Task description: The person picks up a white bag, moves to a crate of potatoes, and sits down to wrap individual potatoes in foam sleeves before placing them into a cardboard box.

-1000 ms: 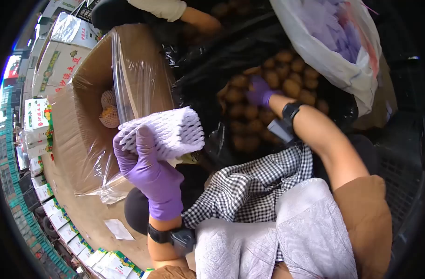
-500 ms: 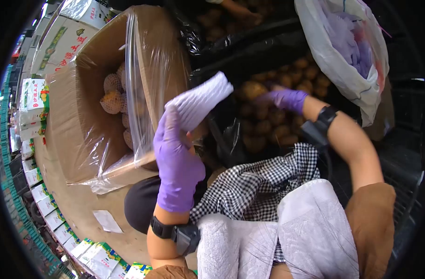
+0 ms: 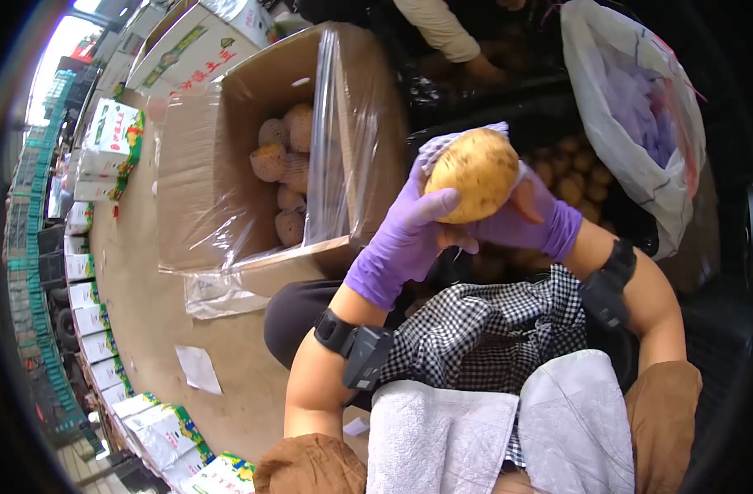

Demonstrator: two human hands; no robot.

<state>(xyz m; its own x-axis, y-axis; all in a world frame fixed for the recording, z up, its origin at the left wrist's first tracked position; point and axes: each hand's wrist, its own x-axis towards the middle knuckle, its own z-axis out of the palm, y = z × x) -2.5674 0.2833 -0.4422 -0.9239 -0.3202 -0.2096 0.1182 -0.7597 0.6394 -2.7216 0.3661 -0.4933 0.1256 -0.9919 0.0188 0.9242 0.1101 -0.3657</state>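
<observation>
Left hand grasps the potato, thumb on its lower edge, foam sleeve behind. Right hand is at its right side; can't tell if gripping. Potato's held up between the cardboard box of net-wrapped potatoes and white bag.

A tan floor carries an open cardboard box. A white sheet of paper lies near it. Printed white cartons line the floor's left edge.
</observation>
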